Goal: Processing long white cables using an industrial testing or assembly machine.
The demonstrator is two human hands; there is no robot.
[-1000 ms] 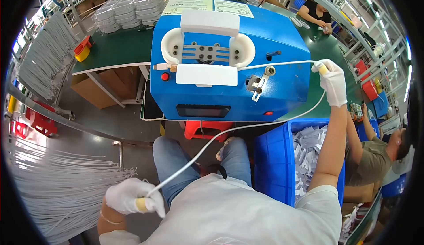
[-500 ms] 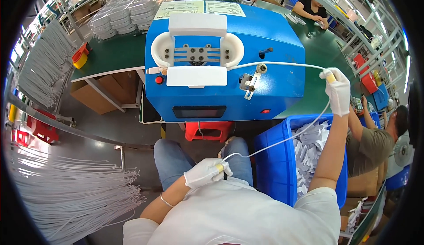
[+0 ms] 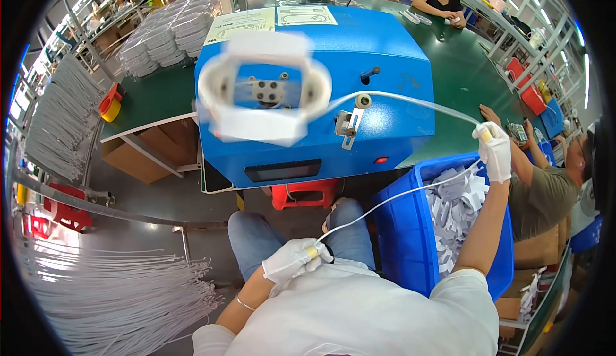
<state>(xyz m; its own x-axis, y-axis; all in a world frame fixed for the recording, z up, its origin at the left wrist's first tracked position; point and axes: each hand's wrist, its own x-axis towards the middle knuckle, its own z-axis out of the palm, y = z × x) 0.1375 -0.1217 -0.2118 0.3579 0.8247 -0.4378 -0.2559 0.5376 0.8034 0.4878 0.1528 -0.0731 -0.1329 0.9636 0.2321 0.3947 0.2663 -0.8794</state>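
My right hand (image 3: 495,152), in a white glove with a yellowish fingertip cover, is closed around a thin white cable (image 3: 380,207) at the right of a blue winding machine (image 3: 393,54). From there the cable runs left past a small guide roller (image 3: 363,101) to the machine's white winding head (image 3: 263,130), which is blurred by motion. The other way, it hangs in a slanting line down to my left hand (image 3: 294,261). That gloved hand is pinched on the cable close to my lap.
A blue bin (image 3: 401,253) of white strips (image 3: 457,211) stands beside my right arm. Bundled white cables (image 3: 122,292) hang at lower left. Stacked clear trays (image 3: 170,32) and a yellow-red tape dispenser (image 3: 110,105) sit on the green table (image 3: 462,80). Other people work beyond and at right.
The winding head, sharp before, is now turning and smeared. The cable near the roller blurs and bows slightly. Both hands keep their grip, and the whole view has shifted a little.
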